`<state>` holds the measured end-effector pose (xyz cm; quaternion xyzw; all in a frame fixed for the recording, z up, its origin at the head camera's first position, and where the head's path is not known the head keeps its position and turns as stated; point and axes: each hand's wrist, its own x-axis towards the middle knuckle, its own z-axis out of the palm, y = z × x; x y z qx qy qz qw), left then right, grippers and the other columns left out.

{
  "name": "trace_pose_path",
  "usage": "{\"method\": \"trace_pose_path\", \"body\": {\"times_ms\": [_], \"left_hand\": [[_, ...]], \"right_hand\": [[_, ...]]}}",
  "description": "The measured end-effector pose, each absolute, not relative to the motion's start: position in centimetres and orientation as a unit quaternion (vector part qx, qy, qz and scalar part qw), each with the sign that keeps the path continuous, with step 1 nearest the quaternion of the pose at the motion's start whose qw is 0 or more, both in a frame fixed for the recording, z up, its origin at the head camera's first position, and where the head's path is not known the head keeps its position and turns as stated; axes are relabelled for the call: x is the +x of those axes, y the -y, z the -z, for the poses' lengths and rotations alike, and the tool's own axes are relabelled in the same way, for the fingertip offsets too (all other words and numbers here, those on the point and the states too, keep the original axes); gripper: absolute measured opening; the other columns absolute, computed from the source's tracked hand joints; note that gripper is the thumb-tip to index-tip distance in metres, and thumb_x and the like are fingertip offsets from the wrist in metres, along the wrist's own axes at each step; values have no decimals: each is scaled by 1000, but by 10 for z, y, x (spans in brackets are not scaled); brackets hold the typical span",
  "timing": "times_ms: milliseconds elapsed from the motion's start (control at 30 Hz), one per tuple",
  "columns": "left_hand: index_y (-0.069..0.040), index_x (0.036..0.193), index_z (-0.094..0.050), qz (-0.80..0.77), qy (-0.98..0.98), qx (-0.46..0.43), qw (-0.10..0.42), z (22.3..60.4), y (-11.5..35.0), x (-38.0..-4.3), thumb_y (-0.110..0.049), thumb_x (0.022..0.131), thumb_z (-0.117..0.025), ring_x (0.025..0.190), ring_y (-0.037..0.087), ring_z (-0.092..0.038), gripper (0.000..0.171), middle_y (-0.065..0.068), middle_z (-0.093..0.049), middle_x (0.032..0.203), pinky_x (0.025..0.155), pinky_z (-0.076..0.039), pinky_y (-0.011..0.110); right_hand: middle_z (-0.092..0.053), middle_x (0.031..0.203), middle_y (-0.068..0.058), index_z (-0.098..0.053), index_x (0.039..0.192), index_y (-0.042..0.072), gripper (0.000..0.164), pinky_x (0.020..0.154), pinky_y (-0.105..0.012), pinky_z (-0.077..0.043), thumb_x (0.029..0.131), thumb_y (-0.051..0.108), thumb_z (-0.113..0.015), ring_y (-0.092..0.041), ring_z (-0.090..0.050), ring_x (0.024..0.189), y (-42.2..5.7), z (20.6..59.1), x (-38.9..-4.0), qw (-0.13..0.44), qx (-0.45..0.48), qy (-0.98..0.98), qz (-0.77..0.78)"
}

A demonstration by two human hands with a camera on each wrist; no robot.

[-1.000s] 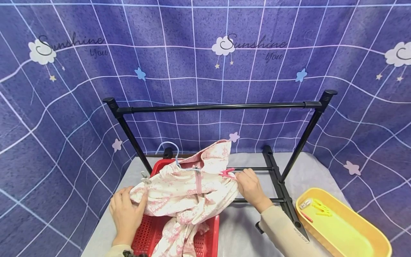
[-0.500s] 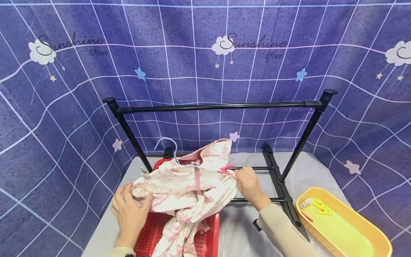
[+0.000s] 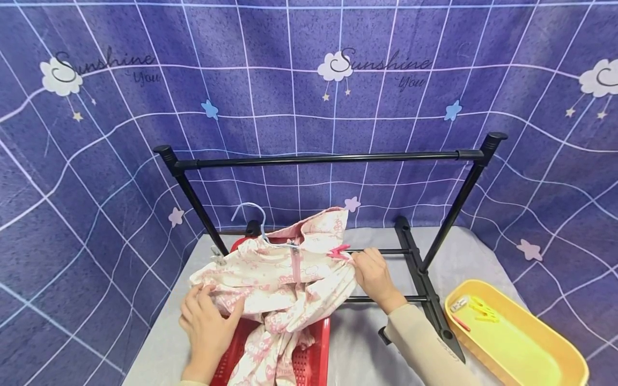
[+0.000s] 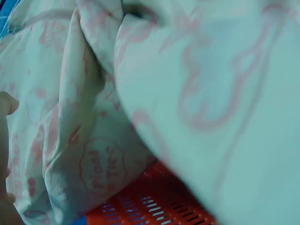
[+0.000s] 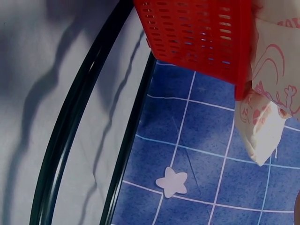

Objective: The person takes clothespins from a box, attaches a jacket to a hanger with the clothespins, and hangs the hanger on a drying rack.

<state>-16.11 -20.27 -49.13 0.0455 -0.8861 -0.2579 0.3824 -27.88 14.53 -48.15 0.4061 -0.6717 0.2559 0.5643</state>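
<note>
A white hooded jacket (image 3: 270, 273) with pink print and a pink zip hangs on a light blue hanger (image 3: 263, 217), whose hook rises from the neckline. My right hand (image 3: 374, 276) pinches the jacket's right shoulder, just beside a pink clothespin (image 3: 339, 251). At the opposite shoulder sits a pale clothespin (image 3: 219, 256). My left hand (image 3: 210, 327) rests its fingers against the cloth below that clip, with the thumb spread apart. Lower folds of the jacket (image 4: 93, 154) drop into a red perforated basket (image 3: 318, 348). The right wrist view shows the basket's side, with cloth beyond it.
Behind the jacket stands a black rack with a horizontal bar (image 3: 318, 159). Its base tubes run along the grey-white surface (image 3: 357, 354). At right, a yellow tray (image 3: 531, 343) holds several yellow clothespins (image 3: 483, 309), a pale one and a red one. A purple patterned curtain (image 3: 289, 96) surrounds the area.
My left hand has slid right and down along the cloth, leaving the jacket's left edge sticking out past its fingers. The hanger and jacket have risen slightly; my right hand keeps its pinch.
</note>
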Motion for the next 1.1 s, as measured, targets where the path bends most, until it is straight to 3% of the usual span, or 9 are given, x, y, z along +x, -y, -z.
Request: {"method": "trace_pose_path", "body": {"times_ms": [200,400,800,1100], "left_hand": [[6,128,-41,240,905,62,346,491,189,-152,-45,74,-74,119,50,-32,82,29,-37,127,80,-26,62],[4,137,-35,237,928,71,278,489,175,-144,-48,76,-77,124,48,-30,91,29,-35,132,86,-24,64],[3,144,-26,251,950,97,162,489,148,-129,-60,79,-74,129,46,-27,102,28,-30,137,88,-24,65],[3,146,-24,263,953,112,105,491,132,-121,-69,77,-70,131,45,-24,109,26,-27,140,91,-24,68]], "right_hand": [[-56,74,-9,-59,83,-4,23,55,-36,-35,101,7,-49,-25,-41,57,-145,480,-278,564,406,671,-258],[-56,74,-9,-59,83,-4,25,55,-37,-35,102,8,-48,-25,-41,57,-144,480,-279,566,405,669,-261],[-56,73,-10,-59,83,-4,29,55,-37,-36,104,13,-50,-25,-43,56,-143,482,-280,574,396,666,-264],[-55,71,-9,-60,84,-4,29,55,-37,-36,104,13,-49,-24,-43,56,-142,480,-280,573,393,670,-261]]}}
